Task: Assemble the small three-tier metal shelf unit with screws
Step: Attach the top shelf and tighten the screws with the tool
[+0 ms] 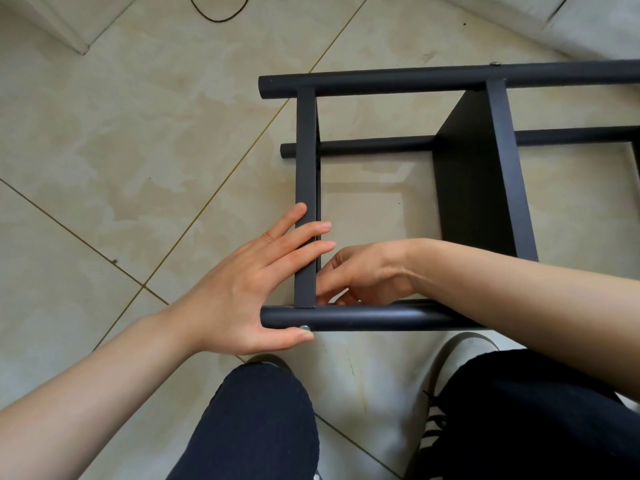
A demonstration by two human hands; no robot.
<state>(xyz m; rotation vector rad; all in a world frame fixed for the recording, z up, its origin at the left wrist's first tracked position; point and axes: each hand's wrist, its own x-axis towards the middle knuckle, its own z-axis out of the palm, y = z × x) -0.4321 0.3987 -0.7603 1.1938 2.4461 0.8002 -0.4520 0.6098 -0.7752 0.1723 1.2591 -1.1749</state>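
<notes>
The dark grey metal shelf unit (464,77) lies on its side on the tiled floor. My left hand (242,282) rests with straight fingers across the edge of the left shelf panel (306,161), and its thumb presses a silver screw head (304,328) on the near round post (374,317). My right hand (363,271) reaches inside the frame at the joint of that panel and the near post, fingers curled; what the fingertips hold is hidden. A second panel (478,188) stands to the right. Another screw head (495,63) shows on the far post.
My knees in dark trousers (256,417) and a light shoe (464,348) sit just below the near post. A black cable (218,15) loops on the floor at the top. A white baseboard corner (79,43) is at the upper left.
</notes>
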